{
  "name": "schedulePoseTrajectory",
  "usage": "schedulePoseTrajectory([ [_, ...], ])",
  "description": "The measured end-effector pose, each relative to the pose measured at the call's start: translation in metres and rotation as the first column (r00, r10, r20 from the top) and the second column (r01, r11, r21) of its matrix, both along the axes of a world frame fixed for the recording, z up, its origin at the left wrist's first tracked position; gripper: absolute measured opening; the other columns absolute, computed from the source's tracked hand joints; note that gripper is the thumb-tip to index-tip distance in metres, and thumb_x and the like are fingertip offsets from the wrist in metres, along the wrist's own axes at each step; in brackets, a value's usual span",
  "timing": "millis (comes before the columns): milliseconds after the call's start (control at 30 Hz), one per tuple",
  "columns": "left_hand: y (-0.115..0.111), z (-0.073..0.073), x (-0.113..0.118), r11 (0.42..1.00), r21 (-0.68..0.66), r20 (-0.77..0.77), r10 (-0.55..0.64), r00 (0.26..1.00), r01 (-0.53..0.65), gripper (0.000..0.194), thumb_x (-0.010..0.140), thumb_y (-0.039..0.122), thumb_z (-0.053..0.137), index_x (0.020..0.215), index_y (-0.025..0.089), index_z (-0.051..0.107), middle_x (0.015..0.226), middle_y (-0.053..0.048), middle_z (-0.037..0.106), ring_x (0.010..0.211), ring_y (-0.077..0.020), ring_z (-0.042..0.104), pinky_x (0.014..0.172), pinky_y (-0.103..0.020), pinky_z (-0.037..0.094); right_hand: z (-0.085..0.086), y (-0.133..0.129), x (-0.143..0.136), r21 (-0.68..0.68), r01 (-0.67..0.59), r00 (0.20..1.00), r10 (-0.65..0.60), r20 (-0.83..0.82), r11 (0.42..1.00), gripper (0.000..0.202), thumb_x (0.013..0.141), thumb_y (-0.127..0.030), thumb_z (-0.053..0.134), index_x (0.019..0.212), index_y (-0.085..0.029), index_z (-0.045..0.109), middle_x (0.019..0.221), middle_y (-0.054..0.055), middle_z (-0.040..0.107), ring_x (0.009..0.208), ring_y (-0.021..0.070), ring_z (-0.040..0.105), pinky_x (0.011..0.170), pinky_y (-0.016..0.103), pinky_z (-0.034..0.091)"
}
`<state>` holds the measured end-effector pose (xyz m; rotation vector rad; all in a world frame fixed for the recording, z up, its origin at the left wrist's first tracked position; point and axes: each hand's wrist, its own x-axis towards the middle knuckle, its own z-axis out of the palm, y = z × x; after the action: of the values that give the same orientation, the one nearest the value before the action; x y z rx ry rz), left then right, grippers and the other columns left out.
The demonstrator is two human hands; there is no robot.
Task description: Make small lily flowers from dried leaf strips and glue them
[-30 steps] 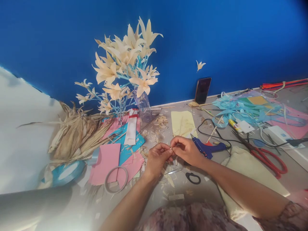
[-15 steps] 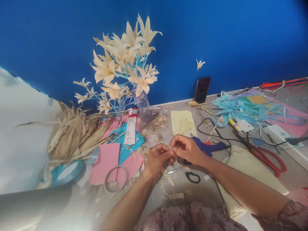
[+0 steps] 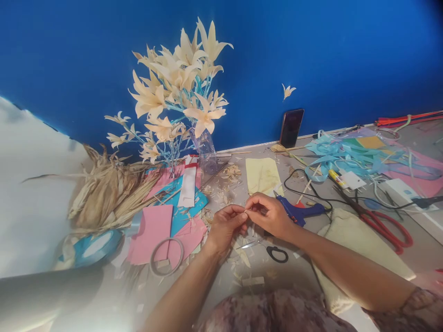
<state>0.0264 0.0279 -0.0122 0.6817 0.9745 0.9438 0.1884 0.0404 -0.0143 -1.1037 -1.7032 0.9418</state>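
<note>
My left hand (image 3: 226, 227) and my right hand (image 3: 268, 214) meet fingertip to fingertip above the middle of the table. Both are closed in a pinch on a small, thin pale strip (image 3: 246, 211), mostly hidden by the fingers. Just below them lies a small pair of scissors (image 3: 277, 254) with black handles, among pale scraps. A blue glue gun (image 3: 300, 210) rests right beside my right hand. Behind the hands is a pale yellow sheet (image 3: 263, 173).
A clear vase (image 3: 206, 154) of cream flowers stands by the blue wall. Dried husks (image 3: 107, 189), pink paper (image 3: 156, 230) and a tape roll (image 3: 167, 257) lie left. Red-handled scissors (image 3: 387, 228), blue ribbon (image 3: 328, 152) and cables are right; a phone (image 3: 291, 128) leans at the back.
My fingertips have drawn closer together and turned slightly, so less of the pale strip shows between them. The things on the table stay where they were.
</note>
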Motion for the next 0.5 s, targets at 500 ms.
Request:
schedulePoseTrajectory([
  [500, 0.0017, 0.0096, -0.0069, 0.974, 0.228, -0.242, 0.053, 0.969, 0.004, 0.019, 0.070, 0.029, 0.080, 0.068, 0.015, 0.068, 0.060, 0.000, 0.065, 0.054, -0.0114, 0.059, 0.057, -0.023, 0.047, 0.0055, 0.0047, 0.0047, -0.003, -0.057, 0.996, 0.057, 0.062, 0.998, 0.011, 0.087, -0.019, 0.058, 0.080, -0.021, 0.065, 0.078, 0.002, 0.066, 0.071, 0.0163, 0.059, 0.065, 0.027, 0.044],
])
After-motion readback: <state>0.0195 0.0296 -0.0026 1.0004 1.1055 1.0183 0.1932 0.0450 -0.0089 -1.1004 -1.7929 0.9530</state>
